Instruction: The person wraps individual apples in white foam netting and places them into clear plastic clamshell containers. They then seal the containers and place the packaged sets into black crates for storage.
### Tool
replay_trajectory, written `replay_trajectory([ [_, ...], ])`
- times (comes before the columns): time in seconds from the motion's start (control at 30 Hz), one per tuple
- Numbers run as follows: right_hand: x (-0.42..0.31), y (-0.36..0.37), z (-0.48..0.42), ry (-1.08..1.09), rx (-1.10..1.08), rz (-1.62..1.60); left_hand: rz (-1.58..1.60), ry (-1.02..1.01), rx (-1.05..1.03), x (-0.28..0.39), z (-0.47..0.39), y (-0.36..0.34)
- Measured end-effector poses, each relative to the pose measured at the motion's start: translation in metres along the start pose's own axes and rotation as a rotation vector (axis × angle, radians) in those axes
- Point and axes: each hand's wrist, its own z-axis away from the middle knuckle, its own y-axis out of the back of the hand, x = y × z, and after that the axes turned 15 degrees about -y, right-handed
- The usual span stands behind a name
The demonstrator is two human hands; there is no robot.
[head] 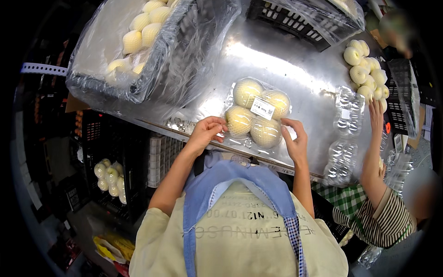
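Note:
A clear plastic clamshell box (247, 110) lies on the metal table in front of me, with several pale yellow round fruits in foam nets inside. A white printed label (262, 108) sits across its middle. My left hand (209, 131) is at the box's left edge, thumb and fingers close together near the rim; whether it pinches the plastic is unclear. At the right side, my right hand (294, 137) has its thumb and fingers apart, fingertips beside or touching the box.
A plastic-lined crate (110, 83) of netted fruits stands at upper left, another lined crate (294, 24) at the top. To the right are clear boxes (341, 159), a pile of netted fruits (367, 74) and a co-worker's arm (375, 138) reaching to it. Dark crates stand lower left.

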Motion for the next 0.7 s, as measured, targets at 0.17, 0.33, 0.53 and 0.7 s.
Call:
replay_trajectory([
  [0.17,0.038,-0.012,0.039,-0.351,0.000,-0.266,-0.087,0.053,0.010,-0.025,0.005,0.006],
  [0.33,0.067,-0.024,0.061,-0.495,-0.080,-0.365,-0.395,0.075,0.052,-0.017,0.012,-0.002],
  [0.53,0.053,-0.027,0.061,-0.695,-0.103,-0.617,-0.391,-0.148,0.169,-0.046,0.011,0.008],
  [0.7,0.063,-0.032,0.061,-0.820,-0.125,-0.744,-0.056,0.084,0.174,-0.040,0.005,0.003],
])
